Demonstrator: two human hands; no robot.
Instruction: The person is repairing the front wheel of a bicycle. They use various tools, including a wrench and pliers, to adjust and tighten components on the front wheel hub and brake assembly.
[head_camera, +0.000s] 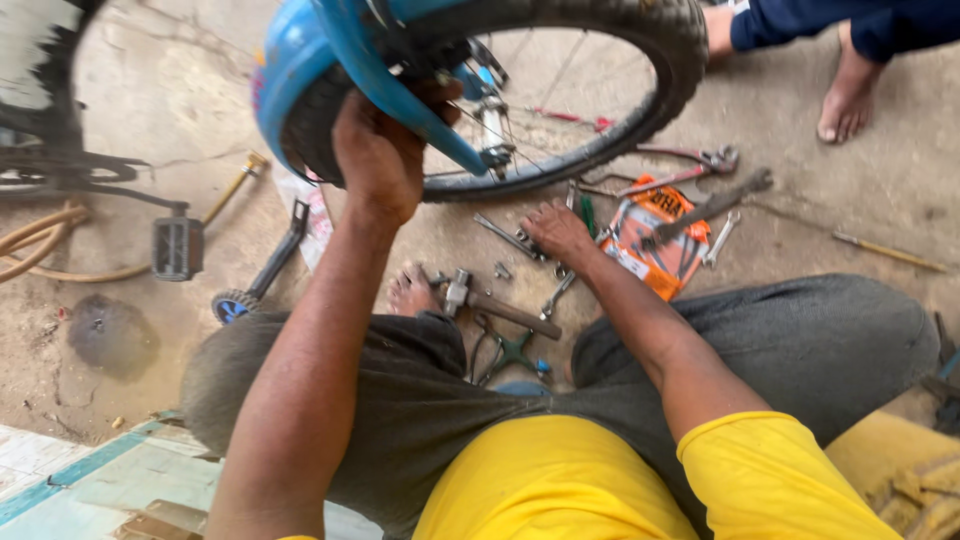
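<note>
A small blue bicycle is in front of me; its wheel (640, 90) has a black tyre and a blue mudguard (285, 70). My left hand (380, 150) grips the blue frame tube (400, 90) beside the tyre. My right hand (556, 232) reaches down to the ground and rests among loose wrenches (505, 237). Whether its fingers hold one of them is hidden. A hammer (500, 305) with a wooden handle lies just below that hand, near my bare foot (410, 293).
Pliers with red handles (680, 172), an orange packet (660, 235) and a big spanner (715, 205) lie right of the hand. Another person's bare foot (848, 95) stands at top right. A pedal (178, 247), a hose (40, 240) and a small training wheel (232, 303) lie left.
</note>
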